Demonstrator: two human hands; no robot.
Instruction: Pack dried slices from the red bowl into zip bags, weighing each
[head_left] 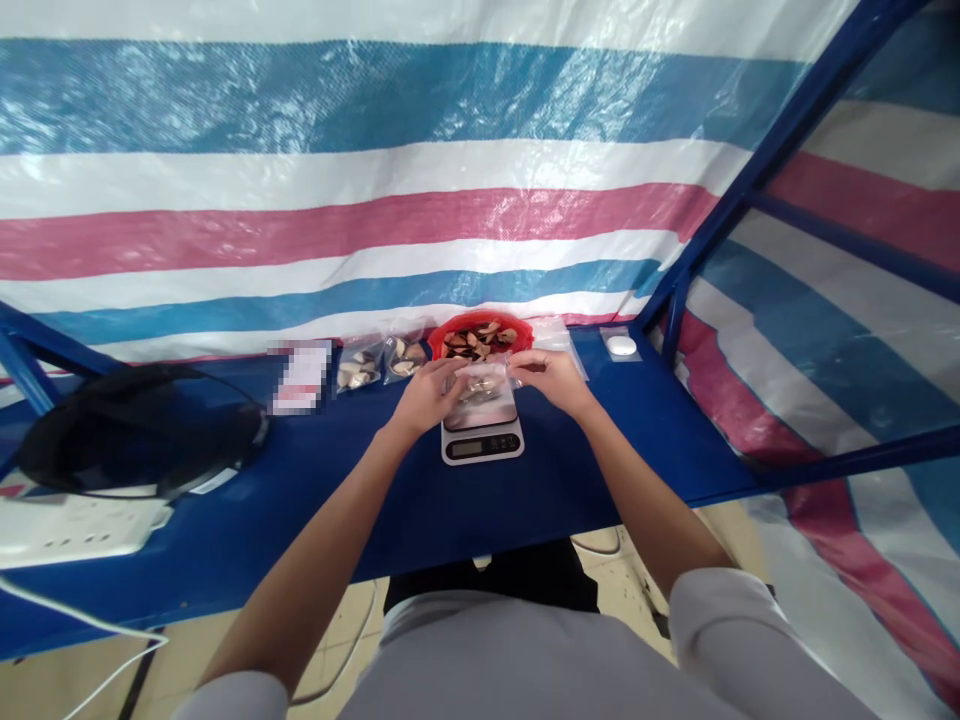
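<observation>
Sleeves, two, show at the near edge, both cut off by the picture's border. Beyond them on the blue table is one white scale, its display too small to read. One clear bag lies on the scale's platform, hiding part of it; a few pale pieces show blurrily inside. The left hand rests at the bag's left side, fingers loosely bent; whether it grips or only touches, I cannot tell. The right hand has thumb and fingertips closed together on the bag's upper right edge.

Well left of the scale, one white power strip is cut off by the border, and one bulky black object behind it is hard to identify. Left of the scale and farther back is one pixelated card, then two filled bags of slices. Just behind the scale, one red container holds brown slices, too many and overlapping to count, its near rim partly hidden. Right of it lie flat clear bags, number unclear, and one white rounded item. One striped sheet hangs farthest back.
</observation>
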